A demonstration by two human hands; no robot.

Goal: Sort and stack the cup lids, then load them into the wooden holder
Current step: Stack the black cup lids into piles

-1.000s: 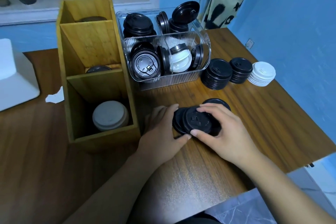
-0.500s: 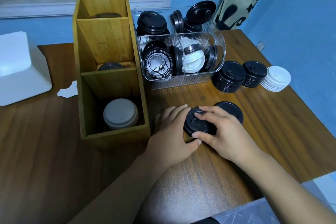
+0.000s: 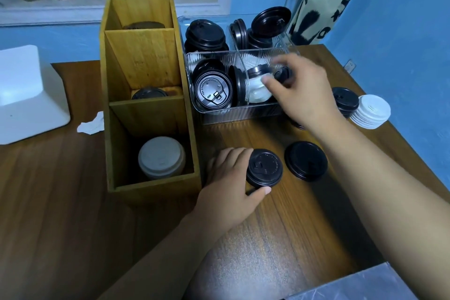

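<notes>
My left hand (image 3: 229, 182) grips a small stack of black domed lids (image 3: 264, 169) standing on the table, thumb at its front and fingers on its left side. A single flat black lid (image 3: 305, 164) lies just right of it. My right hand (image 3: 302, 90) is blurred and reaches over the front right section of the clear bin (image 3: 243, 114), fingers spread near a black lid (image 3: 283, 75) and white lids (image 3: 258, 90); it holds nothing that I can see. The wooden holder (image 3: 114, 95) stands left, with white lids (image 3: 160, 158) in its front compartment and a black lid (image 3: 148, 94) in the middle one.
A black lid stack (image 3: 345, 101) and a white lid stack (image 3: 371, 111) sit at the table's right edge, partly behind my right arm. A white box (image 3: 26, 95) and crumpled paper (image 3: 91, 125) lie left of the holder. A bag (image 3: 316, 0) hangs on the blue wall.
My right hand has left the black lid stack and moved up to the clear bin. My left hand alone holds the stack now. The flat black lid is uncovered.
</notes>
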